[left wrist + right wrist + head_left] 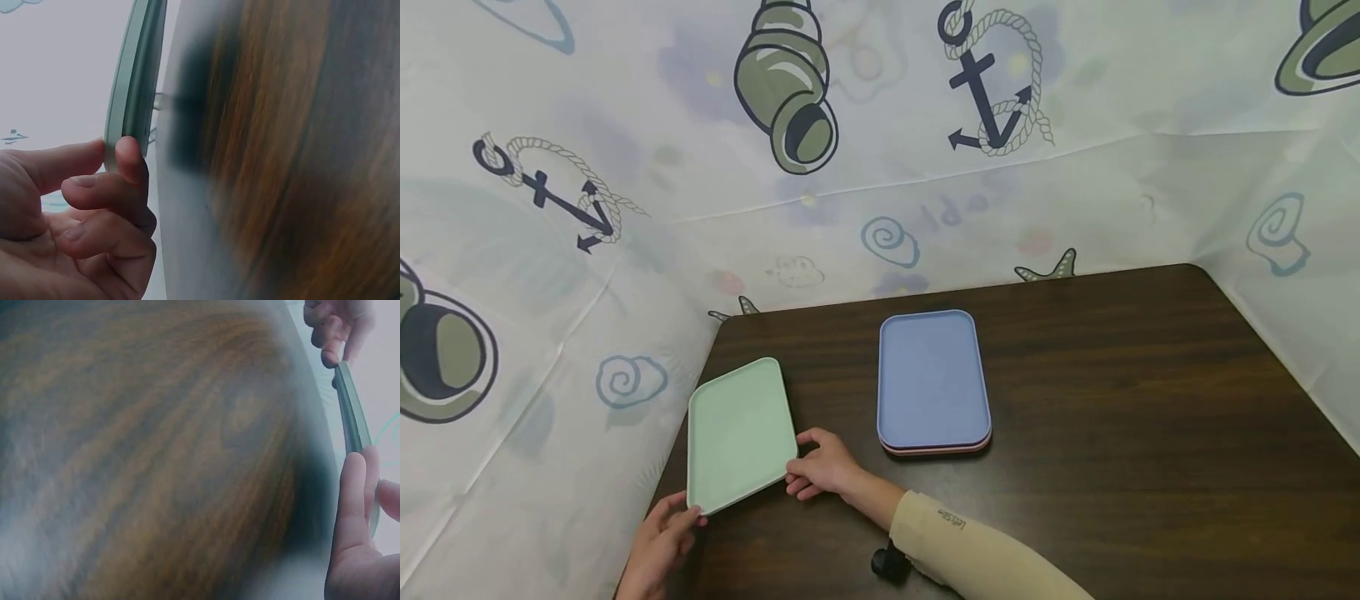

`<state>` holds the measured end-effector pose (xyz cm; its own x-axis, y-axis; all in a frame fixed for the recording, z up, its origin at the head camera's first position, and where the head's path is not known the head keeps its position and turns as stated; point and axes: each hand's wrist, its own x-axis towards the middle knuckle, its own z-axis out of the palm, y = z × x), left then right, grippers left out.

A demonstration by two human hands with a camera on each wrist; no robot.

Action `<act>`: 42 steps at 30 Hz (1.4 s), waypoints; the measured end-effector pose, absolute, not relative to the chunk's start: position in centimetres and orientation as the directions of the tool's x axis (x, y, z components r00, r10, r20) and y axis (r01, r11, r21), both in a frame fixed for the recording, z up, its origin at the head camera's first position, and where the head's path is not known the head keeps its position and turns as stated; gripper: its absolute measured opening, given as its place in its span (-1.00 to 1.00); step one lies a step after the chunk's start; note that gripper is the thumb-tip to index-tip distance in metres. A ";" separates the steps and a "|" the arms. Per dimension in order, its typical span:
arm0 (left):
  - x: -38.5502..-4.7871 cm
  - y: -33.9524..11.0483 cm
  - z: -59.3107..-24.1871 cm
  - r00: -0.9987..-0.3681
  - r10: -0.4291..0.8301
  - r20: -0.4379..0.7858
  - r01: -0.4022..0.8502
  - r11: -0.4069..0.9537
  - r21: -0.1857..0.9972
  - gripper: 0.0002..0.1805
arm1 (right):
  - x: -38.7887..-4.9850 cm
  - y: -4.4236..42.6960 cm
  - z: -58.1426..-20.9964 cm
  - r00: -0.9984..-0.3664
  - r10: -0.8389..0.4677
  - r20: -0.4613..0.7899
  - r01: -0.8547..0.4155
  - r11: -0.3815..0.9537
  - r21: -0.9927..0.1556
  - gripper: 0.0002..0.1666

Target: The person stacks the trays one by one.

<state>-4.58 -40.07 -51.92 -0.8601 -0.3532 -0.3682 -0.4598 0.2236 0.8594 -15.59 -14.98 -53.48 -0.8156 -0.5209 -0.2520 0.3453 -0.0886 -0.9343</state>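
A pale green rectangular tray (741, 433) is held by both hands at the left side of the table. My left hand (661, 540) pinches its near left corner, thumb on one face and index finger on the other in the left wrist view. At the near right corner, my right hand (827, 467) grips the edge between thumb and fingers. Both wrist views show the tray's thin rim (128, 81) edge-on, apart from the tabletop. To the right lies a blue tray (932, 379) of like shape, stacked on reddish trays (936, 451) whose edges alone show.
The dark wood-grain table (1112, 400) has rounded corners and reaches far to the right. A white cloth (880, 183) printed with anchors and shells hangs behind it and at both sides. Below the right sleeve (977, 542) shows a small black object (891, 564).
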 end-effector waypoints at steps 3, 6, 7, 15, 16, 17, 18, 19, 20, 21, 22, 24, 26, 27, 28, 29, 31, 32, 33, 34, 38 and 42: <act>-4.4 -39.7 -51.9 -0.857 -0.360 -0.367 -0.455 0.198 0.868 -0.42 | -15.7 -14.6 -53.1 -0.814 -0.528 -0.242 0.334 -0.085 -0.939 -0.55; -4.2 -39.2 -51.7 -0.863 -0.367 -0.349 -0.426 0.156 0.891 -0.48 | -15.9 -14.2 -52.6 -0.814 -0.535 -0.227 0.322 -0.091 -0.942 -0.54; -4.2 -39.0 -51.7 -0.864 -0.370 -0.343 -0.416 0.140 0.898 -0.51 | -15.9 -14.1 -52.5 -0.815 -0.536 -0.222 0.317 -0.092 -0.944 -0.53; -3.8 -37.4 -51.1 -0.872 -0.381 -0.307 -0.353 0.057 0.934 -0.63 | -16.3 -12.4 -51.1 -0.815 -0.554 -0.169 0.272 -0.108 -0.956 -0.49; -3.8 -37.1 -50.9 -0.873 -0.381 -0.304 -0.349 0.052 0.936 -0.62 | -16.3 -12.2 -50.9 -0.815 -0.556 -0.162 0.263 -0.106 -0.959 -0.49; -3.9 -36.9 -50.6 -0.875 -0.380 -0.300 -0.343 0.049 0.938 -0.61 | -16.4 -11.9 -50.6 -0.815 -0.557 -0.158 0.259 -0.107 -0.960 -0.49; -3.9 -36.7 -50.4 -0.875 -0.380 -0.299 -0.339 0.041 0.940 -0.61 | -16.5 -11.7 -50.4 -0.815 -0.558 -0.153 0.255 -0.109 -0.961 -0.48; -4.0 -36.4 -50.1 -0.876 -0.379 -0.298 -0.335 0.036 0.942 -0.61 | -16.6 -11.5 -50.1 -0.816 -0.559 -0.147 0.251 -0.113 -0.961 -0.48; -4.1 -36.2 -49.8 -0.879 -0.377 -0.293 -0.329 0.033 0.944 -0.60 | -16.6 -11.2 -49.9 -0.817 -0.560 -0.139 0.246 -0.120 -0.962 -0.48; -4.1 -36.0 -49.5 -0.882 -0.374 -0.286 -0.321 0.034 0.947 -0.60 | -16.7 -11.0 -49.6 -0.817 -0.561 -0.132 0.242 -0.126 -0.962 -0.48; -4.2 -35.8 -49.2 -0.888 -0.369 -0.275 -0.309 0.035 0.950 -0.60 | -16.7 -10.7 -49.4 -0.818 -0.562 -0.127 0.240 -0.132 -0.962 -0.48; -4.3 -35.4 -48.6 -0.903 -0.354 -0.244 -0.273 0.035 0.961 -0.61 | -16.9 -10.1 -49.0 -0.816 -0.566 -0.116 0.235 -0.141 -0.962 -0.48; -4.5 -35.0 -48.2 -0.922 -0.333 -0.198 -0.222 0.036 0.974 -0.62 | -17.1 -9.4 -48.6 -0.812 -0.573 -0.109 0.229 -0.141 -0.963 -0.47; -4.5 -34.8 -48.0 -0.932 -0.320 -0.171 -0.192 0.034 0.981 -0.62 | -17.3 -9.1 -48.4 -0.811 -0.575 -0.107 0.226 -0.140 -0.964 -0.46; -4.7 -34.5 -47.8 -0.942 -0.304 -0.144 -0.161 0.032 0.986 -0.63 | -17.4 -8.7 -48.2 -0.812 -0.575 -0.102 0.222 -0.142 -0.965 -0.45; -4.9 -34.3 -47.6 -0.950 -0.288 -0.117 -0.131 0.029 0.991 -0.64 | -17.6 -8.3 -48.0 -0.812 -0.576 -0.097 0.217 -0.143 -0.966 -0.45; -5.2 -33.8 -47.3 -0.963 -0.259 -0.070 -0.078 0.024 0.997 -0.64 | -17.9 -7.6 -47.5 -0.811 -0.579 -0.084 0.205 -0.146 -0.968 -0.43; -5.4 -33.6 -47.2 -0.968 -0.247 -0.053 -0.060 0.022 0.998 -0.64 | -18.0 -7.3 -47.3 -0.811 -0.580 -0.076 0.197 -0.149 -0.969 -0.43; -5.6 -33.3 -47.0 -0.971 -0.237 -0.040 -0.046 0.019 0.999 -0.64 | -18.2 -7.0 -47.1 -0.810 -0.582 -0.070 0.192 -0.151 -0.970 -0.42; -5.7 -33.1 -46.9 -0.973 -0.229 -0.031 -0.037 0.019 0.999 -0.64 | -18.3 -6.7 -46.9 -0.809 -0.585 -0.063 0.187 -0.153 -0.970 -0.41; -6.2 -32.2 -46.4 -0.977 -0.212 -0.020 -0.023 0.012 1.000 -0.66 | -18.7 -5.5 -46.2 -0.806 -0.589 -0.050 0.162 -0.139 -0.977 -0.39; -6.7 -31.4 -45.7 -0.981 -0.193 -0.009 -0.009 0.002 1.000 -0.66 | -19.1 -4.4 -45.5 -0.811 -0.583 -0.049 0.146 -0.120 -0.982 -0.39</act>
<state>-6.72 -31.39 -45.74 -0.9812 -0.1930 -0.0085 -0.0091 0.0022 1.0000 -19.06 -4.43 -45.53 -0.8111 -0.5828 -0.0488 0.1456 -0.1205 -0.9820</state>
